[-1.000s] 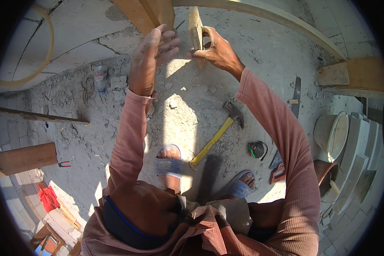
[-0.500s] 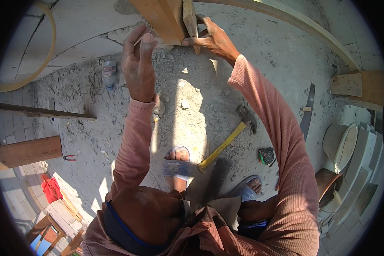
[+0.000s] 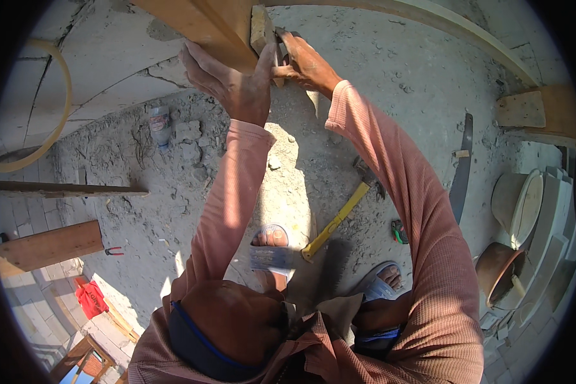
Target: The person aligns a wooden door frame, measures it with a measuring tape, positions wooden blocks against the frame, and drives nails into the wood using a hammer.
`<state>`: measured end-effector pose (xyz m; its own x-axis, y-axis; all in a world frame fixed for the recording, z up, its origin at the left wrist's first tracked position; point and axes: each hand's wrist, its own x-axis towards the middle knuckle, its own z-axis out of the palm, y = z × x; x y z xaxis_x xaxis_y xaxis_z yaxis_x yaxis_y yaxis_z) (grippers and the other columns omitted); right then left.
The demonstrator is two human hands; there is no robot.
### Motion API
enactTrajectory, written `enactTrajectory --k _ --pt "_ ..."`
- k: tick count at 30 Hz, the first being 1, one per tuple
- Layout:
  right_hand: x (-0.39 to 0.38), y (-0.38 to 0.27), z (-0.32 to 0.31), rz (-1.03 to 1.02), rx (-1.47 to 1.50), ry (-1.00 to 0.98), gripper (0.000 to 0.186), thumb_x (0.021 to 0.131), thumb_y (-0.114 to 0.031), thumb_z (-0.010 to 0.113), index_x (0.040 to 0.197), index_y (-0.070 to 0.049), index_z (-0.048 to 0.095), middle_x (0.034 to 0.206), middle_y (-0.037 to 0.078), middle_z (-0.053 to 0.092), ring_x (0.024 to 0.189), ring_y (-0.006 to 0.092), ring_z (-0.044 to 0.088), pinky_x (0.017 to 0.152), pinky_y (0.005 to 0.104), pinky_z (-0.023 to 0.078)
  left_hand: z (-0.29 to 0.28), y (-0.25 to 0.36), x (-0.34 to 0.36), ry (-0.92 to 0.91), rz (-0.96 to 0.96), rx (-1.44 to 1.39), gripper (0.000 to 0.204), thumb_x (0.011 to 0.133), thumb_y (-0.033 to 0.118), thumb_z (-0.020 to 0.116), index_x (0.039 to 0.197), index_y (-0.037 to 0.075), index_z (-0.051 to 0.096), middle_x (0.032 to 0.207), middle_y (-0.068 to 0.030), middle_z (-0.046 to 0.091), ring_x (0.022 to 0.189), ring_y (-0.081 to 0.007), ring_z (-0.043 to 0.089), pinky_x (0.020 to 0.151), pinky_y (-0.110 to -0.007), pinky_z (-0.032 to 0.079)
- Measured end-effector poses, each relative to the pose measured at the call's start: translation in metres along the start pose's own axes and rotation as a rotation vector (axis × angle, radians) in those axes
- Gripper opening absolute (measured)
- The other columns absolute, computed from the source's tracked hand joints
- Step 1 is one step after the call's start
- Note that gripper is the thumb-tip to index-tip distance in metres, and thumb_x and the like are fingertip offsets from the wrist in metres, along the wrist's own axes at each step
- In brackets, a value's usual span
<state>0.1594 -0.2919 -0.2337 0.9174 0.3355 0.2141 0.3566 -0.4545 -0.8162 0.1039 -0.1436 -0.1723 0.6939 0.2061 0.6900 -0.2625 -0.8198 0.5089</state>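
A thick wooden beam (image 3: 221, 29) comes in from the top, with a short, rough strip of wood (image 3: 260, 29) standing against its right side. My right hand (image 3: 308, 66) grips this strip near its lower end, thumb pointing left across it. Below the beam's end is my left hand (image 3: 240, 86), fingers and thumb spread wide. Its thumb reaches up beside the strip and its fingers lie left of the beam; whether they touch the wood I cannot tell. Part of the strip is hidden behind both hands.
A claw hammer with a yellow handle (image 3: 336, 221) lies on the dusty ground near my feet. Rightward are a tape measure (image 3: 399, 232), a handsaw (image 3: 462, 173) and buckets (image 3: 515, 201). Leftward are a plastic bottle (image 3: 160, 125), rubble, pliers (image 3: 114, 251) and a plank (image 3: 51, 246).
My left hand has moved right, from beside the beam to beneath its end, its thumb now by the strip. My right hand stays at the strip. The whole view has shifted slightly.
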Motion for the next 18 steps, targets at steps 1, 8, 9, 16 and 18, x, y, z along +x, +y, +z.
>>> enactTrajectory --k 1,8,9,16,18 --pt "0.001 -0.001 -0.001 0.021 0.016 -0.042 0.072 0.088 -0.046 0.078 0.137 -0.005 0.047 0.121 0.024 0.060 0.112 0.0406 0.062 0.090 0.0472 0.051 0.001 -0.008 0.001 0.038 0.048 0.028 0.125 0.076 0.045 0.091 0.160 -0.001 0.011 0.158 -0.0297 0.014 0.144 -0.0477 0.020 0.116 -0.060 0.024" --pt "0.000 0.015 -0.005 0.056 0.047 -0.191 0.080 0.086 -0.052 0.079 0.139 -0.002 0.047 0.107 0.025 0.065 0.100 0.0390 0.064 0.089 0.0473 0.052 0.009 -0.012 0.003 0.104 0.123 0.029 0.127 0.075 0.044 0.092 0.161 0.000 0.010 0.157 -0.0282 0.014 0.144 -0.0461 0.021 0.116 -0.059 0.026" --pt "-0.002 0.018 -0.002 0.022 -0.037 -0.141 0.079 0.087 -0.054 0.078 0.137 -0.001 0.049 0.107 0.026 0.065 0.100 0.0397 0.065 0.088 0.0479 0.052 0.010 -0.012 0.003 0.096 0.127 0.028 0.127 0.075 0.044 0.092 0.161 0.000 0.010 0.157 -0.0282 0.014 0.144 -0.0461 0.021 0.116 -0.059 0.026" --pt "0.004 0.033 -0.007 0.005 -0.207 -0.148 0.068 0.091 -0.055 0.072 0.125 0.001 0.054 0.106 0.026 0.066 0.100 0.0418 0.066 0.088 0.0513 0.053 0.009 -0.018 0.000 0.054 0.123 0.001 0.128 0.074 0.046 0.093 0.159 0.001 0.008 0.152 -0.0254 0.015 0.143 -0.0436 0.018 0.115 -0.058 0.027" --pt "0.013 0.021 -0.006 -0.004 -0.228 -0.152 0.064 0.088 -0.050 0.077 0.122 0.001 0.056 0.105 0.025 0.069 0.097 0.0412 0.069 0.086 0.0515 0.054 0.001 -0.022 0.007 0.054 0.132 -0.020 0.127 0.074 0.047 0.093 0.158 0.002 0.008 0.151 -0.0248 0.016 0.143 -0.0431 0.019 0.115 -0.058 0.027"
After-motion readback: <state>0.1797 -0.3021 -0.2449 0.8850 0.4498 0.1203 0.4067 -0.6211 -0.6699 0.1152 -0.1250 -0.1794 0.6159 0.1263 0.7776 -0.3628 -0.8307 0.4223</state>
